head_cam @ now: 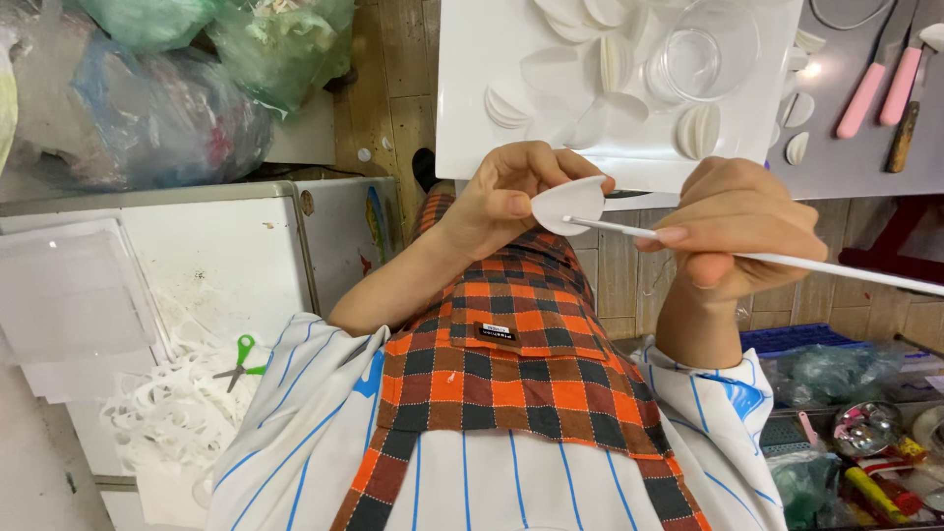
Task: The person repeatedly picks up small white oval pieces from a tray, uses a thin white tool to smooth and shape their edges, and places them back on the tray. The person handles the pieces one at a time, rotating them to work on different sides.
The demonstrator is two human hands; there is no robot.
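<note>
The left hand [506, 192] pinches a white paper petal [568, 204] above a checked apron [521, 344]. The right hand [733, 226] holds a thin white stick [836, 267], tip touching the petal. Beyond lies a white tray [472, 88] of petals; green scissors [241, 362] lie left.

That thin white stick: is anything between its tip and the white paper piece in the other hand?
Nothing visible. The right hand holds the thin white stick, and its tip already lies against the white paper piece pinched in the left hand, above the checked apron.
</note>
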